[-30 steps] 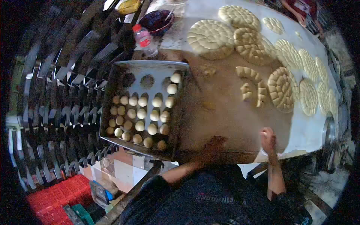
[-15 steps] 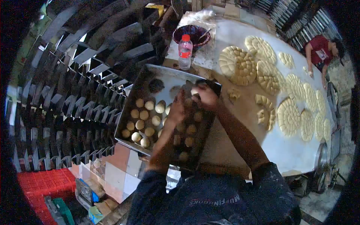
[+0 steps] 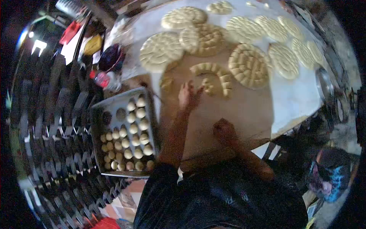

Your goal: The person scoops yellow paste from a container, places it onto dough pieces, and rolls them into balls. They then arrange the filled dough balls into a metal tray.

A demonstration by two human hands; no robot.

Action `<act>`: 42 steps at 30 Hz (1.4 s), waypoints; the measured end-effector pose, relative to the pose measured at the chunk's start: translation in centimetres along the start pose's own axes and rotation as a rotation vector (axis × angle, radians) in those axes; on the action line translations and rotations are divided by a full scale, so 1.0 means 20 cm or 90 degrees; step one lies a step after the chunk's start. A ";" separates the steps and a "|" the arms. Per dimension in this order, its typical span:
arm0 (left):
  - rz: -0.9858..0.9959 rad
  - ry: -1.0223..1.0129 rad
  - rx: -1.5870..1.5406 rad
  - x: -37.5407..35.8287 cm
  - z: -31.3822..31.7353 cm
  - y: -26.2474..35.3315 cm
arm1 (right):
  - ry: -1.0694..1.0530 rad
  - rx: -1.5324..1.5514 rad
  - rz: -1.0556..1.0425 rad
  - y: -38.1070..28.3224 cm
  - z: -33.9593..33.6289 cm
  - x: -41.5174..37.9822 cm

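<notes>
My left hand (image 3: 189, 96) reaches over the shaded, brownish front part of the table, its fingers spread beside a small dough lump (image 3: 208, 86). Around that lump curves a strip of cut dough pieces (image 3: 215, 70). Closer to my body, my right hand (image 3: 224, 130) is curled in a fist low over the table; what it holds, if anything, is hidden. To the left of both hands, a metal tray (image 3: 151, 114) carries rows of round dough balls (image 3: 125, 142). Another small scrap of dough (image 3: 166, 83) lies left of my left hand.
Large scored dough rounds (image 3: 249, 65) cover much of the white table (image 3: 291, 93). A red-capped plastic bottle (image 3: 102, 79) and a dark bowl (image 3: 111, 57) are past the tray. Metal racking (image 3: 72, 110) lines the left. A dark garment with blue print (image 3: 329, 175) shows at lower right.
Both hands have left the tray and moved right over the table. My left hand has opened near the dough pieces. The view has turned right, and more dough balls in the tray show.
</notes>
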State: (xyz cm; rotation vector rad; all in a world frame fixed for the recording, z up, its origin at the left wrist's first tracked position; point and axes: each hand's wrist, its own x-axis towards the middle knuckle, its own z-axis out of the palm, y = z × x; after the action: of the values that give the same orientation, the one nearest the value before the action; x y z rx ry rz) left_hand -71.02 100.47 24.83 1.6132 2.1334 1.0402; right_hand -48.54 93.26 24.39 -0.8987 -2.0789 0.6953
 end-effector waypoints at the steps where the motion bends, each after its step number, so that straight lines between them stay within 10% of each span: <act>1: 0.016 -0.011 0.000 0.05 0.13 -0.04 | -0.023 0.045 -0.015 0.05 -0.07 -0.06; 4: 0.296 0.026 0.303 0.11 0.39 0.04 | -0.044 0.148 0.053 0.29 -0.24 -0.20; 7: 0.169 -0.173 0.223 -0.03 0.37 0.46 | 0.014 0.393 0.324 0.37 -0.39 -0.18; 9: -0.099 -0.149 -0.289 -0.22 0.37 0.73 | 0.069 0.582 0.518 0.34 -0.50 -0.06; 12: -0.162 -0.181 -0.579 -0.46 0.45 0.69 | 0.044 0.805 0.544 0.36 -0.59 0.09; 14: -0.142 -0.108 -0.422 -0.53 0.41 0.63 | -0.039 0.427 0.344 0.42 -0.58 0.10; 20: -0.308 0.231 -0.416 -0.89 0.13 0.22 | 0.099 0.336 0.456 0.44 -0.79 0.02; 21: -0.353 0.156 -0.268 -1.01 0.08 0.15 | 0.086 0.336 0.448 0.49 -0.83 -0.05; 22: -0.077 0.054 0.041 -1.10 0.04 0.09 | -0.116 0.186 0.288 0.58 -0.86 -0.16; 24: 0.058 -0.229 0.401 -1.08 -0.03 0.05 | -0.310 0.027 0.114 0.80 -0.89 -0.24; 25: -0.085 -0.409 0.445 -1.03 -0.08 0.05 | -0.351 -0.068 -0.048 0.90 -0.89 -0.25; 26: -0.083 -0.265 0.399 -1.02 -0.06 -0.07 | -0.389 -0.161 -0.207 0.96 -0.88 -0.24; 31: -0.005 0.040 0.205 -0.52 0.25 0.25 | -0.246 -0.113 -0.077 0.69 -0.53 0.23; 37: 0.115 -0.220 0.245 -1.19 0.44 0.11 | -0.324 -0.100 -0.330 0.58 -0.51 -0.17; 39: 0.181 -0.312 0.269 -1.17 0.23 0.08 | -0.414 0.005 -0.172 0.82 -0.61 -0.18; 40: -0.112 -0.367 0.174 -0.95 0.03 0.20 | -0.433 0.011 -0.115 0.88 -0.64 -0.13; 42: -0.177 -0.266 0.205 -0.78 -0.02 0.13 | -0.417 -0.073 -0.110 0.83 -0.62 0.13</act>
State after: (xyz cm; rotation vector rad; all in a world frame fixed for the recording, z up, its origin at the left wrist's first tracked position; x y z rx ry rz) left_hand -64.05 86.33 23.85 1.4416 2.2127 0.2539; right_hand -33.68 107.61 20.86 -0.5807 -2.7585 0.8632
